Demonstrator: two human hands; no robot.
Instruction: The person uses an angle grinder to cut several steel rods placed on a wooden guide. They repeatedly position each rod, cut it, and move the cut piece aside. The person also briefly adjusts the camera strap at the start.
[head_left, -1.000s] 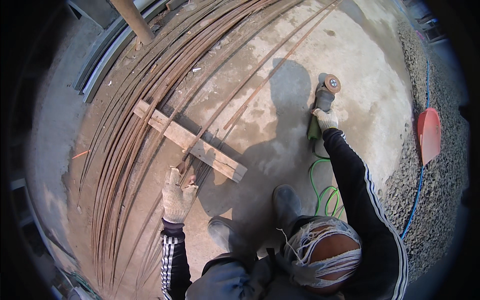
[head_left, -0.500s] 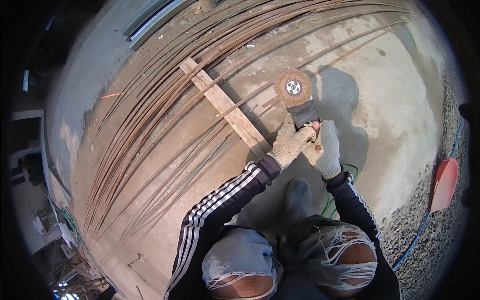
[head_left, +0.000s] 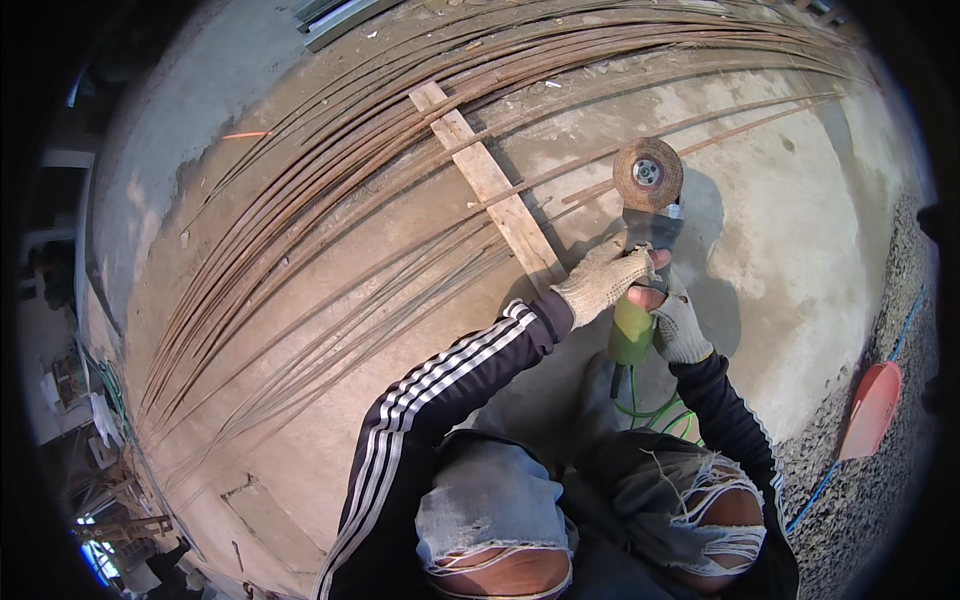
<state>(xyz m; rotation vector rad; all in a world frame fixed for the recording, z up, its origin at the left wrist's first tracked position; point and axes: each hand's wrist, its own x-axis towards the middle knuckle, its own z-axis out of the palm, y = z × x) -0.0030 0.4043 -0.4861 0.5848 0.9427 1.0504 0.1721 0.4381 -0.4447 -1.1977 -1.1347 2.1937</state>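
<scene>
I hold an angle grinder (head_left: 632, 335) in front of my knees, its green body toward me and its round brown disc (head_left: 648, 172) at the far end, face up. My left hand (head_left: 605, 282), in a knitted off-white glove with bare fingertips showing, grips the dark neck just behind the disc. Around the green body from the right closes my right hand (head_left: 682, 325), gloved alike, thumb across the top. A green cord (head_left: 640, 408) runs from the grinder's rear end down by my feet.
Long rusty steel rods (head_left: 330, 195) lie across the ground to the left and ahead, passing over a wooden plank (head_left: 490, 185). At the right, a red shovel blade (head_left: 872, 410) with a blue handle (head_left: 815, 495) lies on gravel (head_left: 850, 530). Metal profiles (head_left: 345, 22) lie far ahead.
The grinder has swung right in view and its green body now shows. My right hand has shifted lower along it, and my left hand stays at the neck. The view has tilted slightly.
</scene>
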